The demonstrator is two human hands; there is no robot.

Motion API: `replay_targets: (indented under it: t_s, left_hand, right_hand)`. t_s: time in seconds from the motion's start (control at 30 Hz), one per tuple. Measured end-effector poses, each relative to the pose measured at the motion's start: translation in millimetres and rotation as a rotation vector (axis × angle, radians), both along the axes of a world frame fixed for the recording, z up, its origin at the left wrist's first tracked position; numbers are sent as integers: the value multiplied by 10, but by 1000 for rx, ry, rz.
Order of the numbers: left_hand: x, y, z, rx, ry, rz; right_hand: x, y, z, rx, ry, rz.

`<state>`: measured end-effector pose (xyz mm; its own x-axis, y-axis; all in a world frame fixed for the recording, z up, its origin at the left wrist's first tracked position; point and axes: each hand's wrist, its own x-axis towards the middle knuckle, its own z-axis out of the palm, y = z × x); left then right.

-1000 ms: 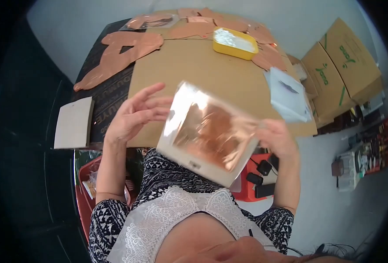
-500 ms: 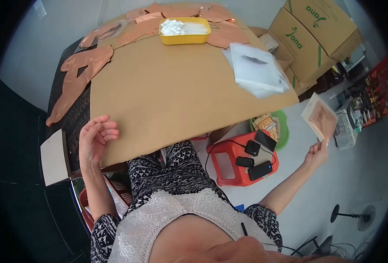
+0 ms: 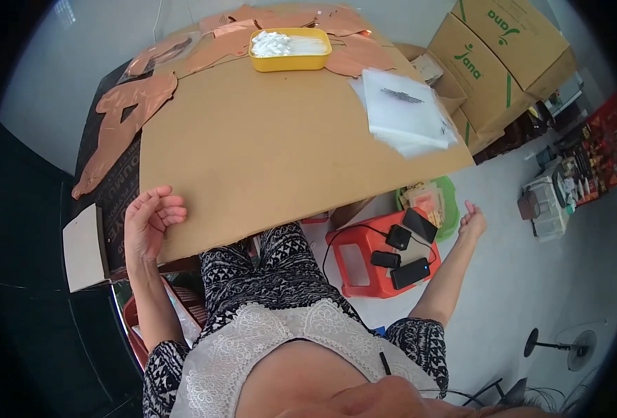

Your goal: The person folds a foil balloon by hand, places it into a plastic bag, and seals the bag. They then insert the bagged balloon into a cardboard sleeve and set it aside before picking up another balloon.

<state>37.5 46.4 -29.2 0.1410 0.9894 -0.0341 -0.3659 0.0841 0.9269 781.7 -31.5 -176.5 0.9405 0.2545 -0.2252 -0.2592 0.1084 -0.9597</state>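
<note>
My left hand (image 3: 148, 219) rests at the near left edge of the cardboard sheet (image 3: 267, 146), its fingers loosely curled and apart with nothing in them. To the right, off the table, my right hand (image 3: 473, 221) is beside the green basin (image 3: 450, 209). Its fingers are partly bent, one pointing up, and no thing shows in them. A flat packet with a pinkish-orange face (image 3: 430, 203) lies in the basin on top of other packets. On the cardboard's right side lies a stack of clear plastic bags (image 3: 404, 108).
A yellow tub (image 3: 291, 64) of cotton swabs stands at the back of the table. Copper-coloured sheets (image 3: 131, 115) lie along its left and back edges. A red stool (image 3: 357, 272) holds several black devices (image 3: 411, 273). Cardboard boxes (image 3: 486, 63) are stacked at right.
My right hand has moved left toward the green basin and let go of the flat packet. A similar packet now lies on top in the basin. My left hand has stayed nearly still.
</note>
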Motion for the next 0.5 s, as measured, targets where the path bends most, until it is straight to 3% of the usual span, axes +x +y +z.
replay_targets:
  t_s: [0.17,0.23,0.33,0.5]
  left_hand:
    - [142,-6,123,59,69,16]
    - [286,-57,233,89,167,29]
    - [605,-187,338,162,282,20]
    - [1074,-467,541,104,313,-424]
  right_hand:
    - [-992,309,1087,300,-277,87]
    - [-1614,357,1593,476,-332,291]
    - [-2512,399,1919,590,-303,741]
    - [-3803,420,1972,791,-37,1589]
